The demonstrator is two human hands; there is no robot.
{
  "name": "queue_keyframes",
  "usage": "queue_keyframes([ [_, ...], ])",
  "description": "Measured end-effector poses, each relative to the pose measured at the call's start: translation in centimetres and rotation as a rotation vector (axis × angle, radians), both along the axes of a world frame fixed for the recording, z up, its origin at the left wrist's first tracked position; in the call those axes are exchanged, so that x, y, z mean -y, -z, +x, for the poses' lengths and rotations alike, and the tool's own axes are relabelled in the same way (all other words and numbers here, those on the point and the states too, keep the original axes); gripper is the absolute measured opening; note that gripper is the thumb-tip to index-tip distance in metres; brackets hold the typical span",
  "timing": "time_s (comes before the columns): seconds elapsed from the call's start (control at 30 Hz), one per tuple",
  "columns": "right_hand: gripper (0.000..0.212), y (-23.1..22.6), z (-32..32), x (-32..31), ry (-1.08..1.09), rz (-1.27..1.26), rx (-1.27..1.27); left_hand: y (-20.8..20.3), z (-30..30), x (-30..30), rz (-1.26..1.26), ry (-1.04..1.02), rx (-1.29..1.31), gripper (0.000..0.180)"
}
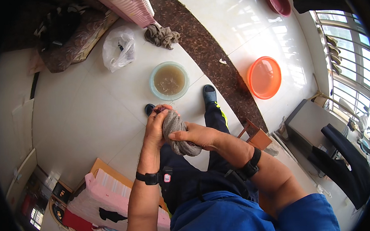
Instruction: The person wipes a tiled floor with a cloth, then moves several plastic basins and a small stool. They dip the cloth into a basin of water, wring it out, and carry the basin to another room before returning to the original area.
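The person's left hand and right hand both grasp a twisted grey cloth, bunched between them. Beyond the grip, a pale basin holds murky water; farther right stands an orange basin.

My guess is a home. Everything here sits around one landmark, the basin of cloudy water, on a pale tiled floor close to my house slippers. Beyond it to the left is patterned padded furniture; to its right, across a dark stone strip, an orange basin; farther right, a barred window.
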State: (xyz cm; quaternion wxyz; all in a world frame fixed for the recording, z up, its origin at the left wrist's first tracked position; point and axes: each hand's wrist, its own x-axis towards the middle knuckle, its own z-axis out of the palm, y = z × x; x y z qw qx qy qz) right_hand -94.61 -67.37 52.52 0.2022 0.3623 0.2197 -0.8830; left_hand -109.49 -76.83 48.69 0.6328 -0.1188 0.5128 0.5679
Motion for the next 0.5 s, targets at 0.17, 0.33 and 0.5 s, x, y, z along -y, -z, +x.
queue_keyframes([
  [0.17, 0.083, -0.1, -0.9, -0.7, -0.354, 0.36, 0.022, 1.6, 0.3, 0.6, -0.064, 0.011, -0.04, 0.016],
  [0.33, 0.088, -1.1, -1.9, -1.1, -0.616, 0.69, 0.142, 2.9, 0.6, 0.5, -0.127, 0.035, -0.009, 0.02],
  [0.5, 0.078, -1.2, -2.6, -1.0, -0.783, 0.706, 0.234, 5.1, 1.5, 0.6, -0.17, 0.088, -0.04, 0.021],
])
